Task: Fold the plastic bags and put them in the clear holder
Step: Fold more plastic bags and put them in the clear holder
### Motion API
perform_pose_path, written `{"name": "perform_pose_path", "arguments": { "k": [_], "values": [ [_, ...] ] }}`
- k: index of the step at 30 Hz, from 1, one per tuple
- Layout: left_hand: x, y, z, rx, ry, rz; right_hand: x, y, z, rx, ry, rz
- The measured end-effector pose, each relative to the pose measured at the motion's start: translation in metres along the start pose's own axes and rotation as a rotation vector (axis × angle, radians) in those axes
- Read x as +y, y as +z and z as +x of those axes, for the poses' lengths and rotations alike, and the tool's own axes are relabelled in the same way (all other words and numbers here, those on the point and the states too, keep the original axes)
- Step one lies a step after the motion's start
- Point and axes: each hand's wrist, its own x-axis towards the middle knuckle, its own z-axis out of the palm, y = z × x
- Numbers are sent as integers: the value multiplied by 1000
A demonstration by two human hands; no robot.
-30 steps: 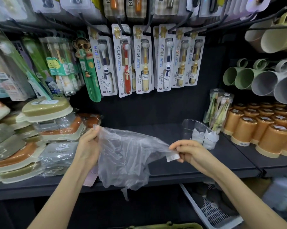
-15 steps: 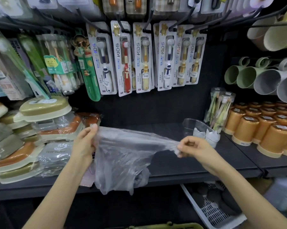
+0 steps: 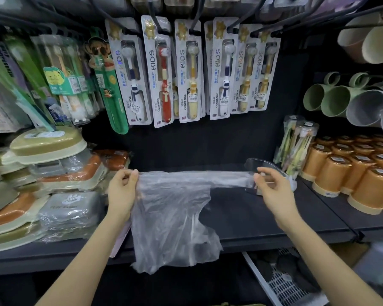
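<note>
Farther apart now, left hand [image 3: 122, 192] and right hand [image 3: 274, 194] pinch the plastic bag [image 3: 173, 217] (top edge taut).

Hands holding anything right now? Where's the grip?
One clear plastic bag, pulled taut between both: left hand pinches its top left end, right hand pinches the stretched top right end. The rest hangs loose.

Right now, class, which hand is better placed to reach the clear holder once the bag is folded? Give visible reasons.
Right hand. It pinches the stretched end of the plastic bag directly in front of the clear holder; the left hand grips the other end farther away, beside the stacked soap dishes.
</note>
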Motion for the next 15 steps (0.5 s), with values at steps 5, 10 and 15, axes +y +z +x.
{"name": "perform_pose_path", "arguments": {
  "k": [5, 10, 15],
  "values": [
    [-16, 34, 23, 37, -97, 113, 19, 16, -27, -426, -211, -233],
    [-23, 54, 48, -150, -514, -114, 56, 44, -23, -662, -218, -489],
    [-3, 37, 39, -298, -795, -364, 67, 57, -16, -515, -61, -289]
  ]
}}
